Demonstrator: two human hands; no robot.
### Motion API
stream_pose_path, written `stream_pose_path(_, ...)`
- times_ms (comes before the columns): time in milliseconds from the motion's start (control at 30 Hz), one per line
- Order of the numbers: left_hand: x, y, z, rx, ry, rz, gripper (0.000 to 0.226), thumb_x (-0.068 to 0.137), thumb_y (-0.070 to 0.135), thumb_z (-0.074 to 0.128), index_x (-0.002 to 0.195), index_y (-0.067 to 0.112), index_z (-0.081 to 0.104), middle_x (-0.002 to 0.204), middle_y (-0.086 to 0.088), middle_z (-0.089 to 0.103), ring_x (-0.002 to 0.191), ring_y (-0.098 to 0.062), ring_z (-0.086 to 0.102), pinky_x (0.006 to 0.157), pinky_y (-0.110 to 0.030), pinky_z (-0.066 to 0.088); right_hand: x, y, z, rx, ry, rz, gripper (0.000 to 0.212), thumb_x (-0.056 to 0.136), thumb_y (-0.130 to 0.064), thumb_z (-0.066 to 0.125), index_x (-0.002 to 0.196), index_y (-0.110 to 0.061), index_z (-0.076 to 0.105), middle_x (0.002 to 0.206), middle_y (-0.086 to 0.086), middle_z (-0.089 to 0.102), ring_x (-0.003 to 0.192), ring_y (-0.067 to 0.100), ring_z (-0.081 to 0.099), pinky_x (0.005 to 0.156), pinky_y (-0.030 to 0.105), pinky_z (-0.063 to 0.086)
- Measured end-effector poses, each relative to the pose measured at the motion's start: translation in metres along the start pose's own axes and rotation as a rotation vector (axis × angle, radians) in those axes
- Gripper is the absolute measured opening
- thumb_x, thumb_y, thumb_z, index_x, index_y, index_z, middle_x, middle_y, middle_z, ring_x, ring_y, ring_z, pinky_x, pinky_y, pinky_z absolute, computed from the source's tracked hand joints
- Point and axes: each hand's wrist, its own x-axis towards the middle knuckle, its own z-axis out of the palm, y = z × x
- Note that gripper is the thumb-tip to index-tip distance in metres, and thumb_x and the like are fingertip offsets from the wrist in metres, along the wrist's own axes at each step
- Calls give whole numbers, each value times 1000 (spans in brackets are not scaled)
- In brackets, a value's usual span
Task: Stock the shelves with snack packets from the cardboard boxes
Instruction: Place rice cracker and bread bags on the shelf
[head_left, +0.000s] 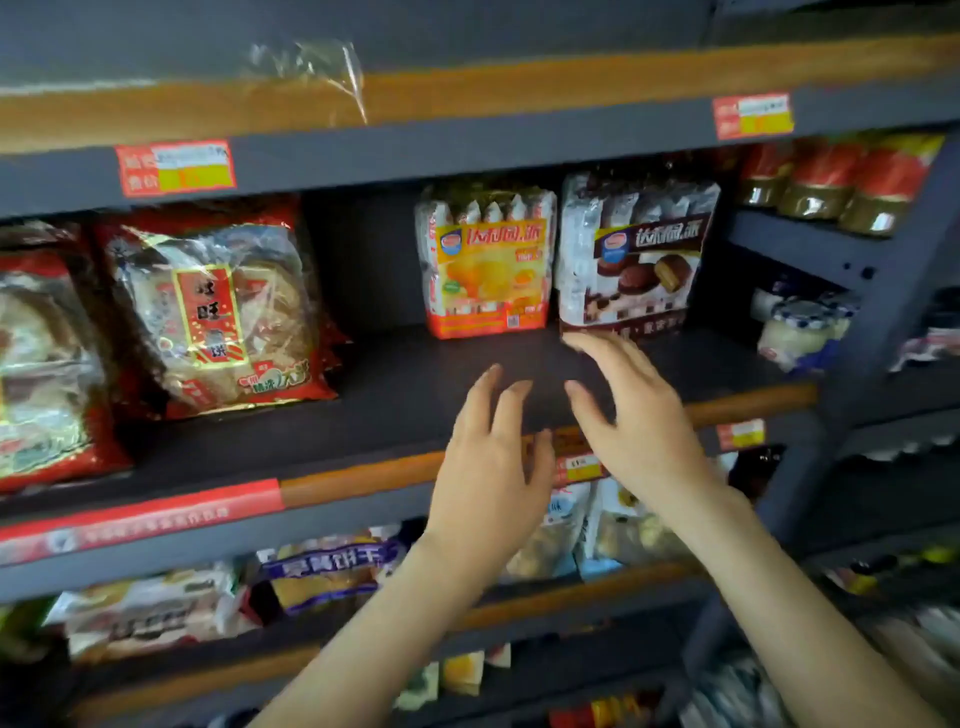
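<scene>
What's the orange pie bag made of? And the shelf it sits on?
The orange bag is likely thin glossy plastic film; it shines and crinkles at the top. The shelf is dark and matte, maybe painted metal or board; the look leaves that open.

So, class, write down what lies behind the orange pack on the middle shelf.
Left of the orange pack the dark back wall shows. The pack itself covers the space straight behind it, so whether more packs stand there cannot be told.
</scene>
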Motion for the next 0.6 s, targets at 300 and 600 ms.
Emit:
stream_pose_path(300, -185, 27, 145, -275, -424, 34, 32, 96, 25, 47, 127, 16, 50, 131, -4, 51, 120, -17, 51, 93, -27, 50, -250, 100, 23, 69, -148, 430, 31, 94, -16, 53, 124, -12, 59, 117, 3, 61, 110, 11, 53, 93, 8, 35)
stream_pose_path(600, -412, -92, 318, -12, -1213, -358, 42, 95, 26, 46, 133, 9, 49, 131, -15, 49, 114, -33, 52, 94, -41, 46, -548, 216, 132, -33, -366, 1146, 40, 85, -3, 62, 124, -5, 58, 117, 15, 63, 109, 35, 61, 96, 43, 48)
